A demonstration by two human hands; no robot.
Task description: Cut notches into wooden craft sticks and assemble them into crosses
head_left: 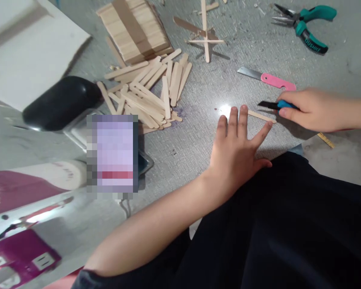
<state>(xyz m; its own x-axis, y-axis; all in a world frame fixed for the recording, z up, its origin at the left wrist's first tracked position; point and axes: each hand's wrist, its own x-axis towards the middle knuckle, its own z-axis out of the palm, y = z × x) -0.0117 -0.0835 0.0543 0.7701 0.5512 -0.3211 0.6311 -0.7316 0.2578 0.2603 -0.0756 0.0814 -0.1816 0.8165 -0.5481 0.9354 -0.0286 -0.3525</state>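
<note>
Fingers spread, my left hand [236,144] lies over a popsicle stick [261,116] on the grey table, its fingertips on or beside the wood. The stick's right part shows; the rest is under the fingers. My right hand [303,110] is wrapped round a utility knife [284,105] with a blue and black body, its dark blade pointing left, just above the stick's right end. Right behind that hand lies a pink folding knife [278,81] with its blade out. Farther back stands a small cross-shaped piece made of sticks [206,44].
Many loose popsicle sticks [147,94] are heaped left of centre, before a banded stick bundle [135,30]. Green-handled pliers [303,26] lie at the back right. A black case [61,103], a blurred-out device [116,154] and a purple box [22,257] fill the left side.
</note>
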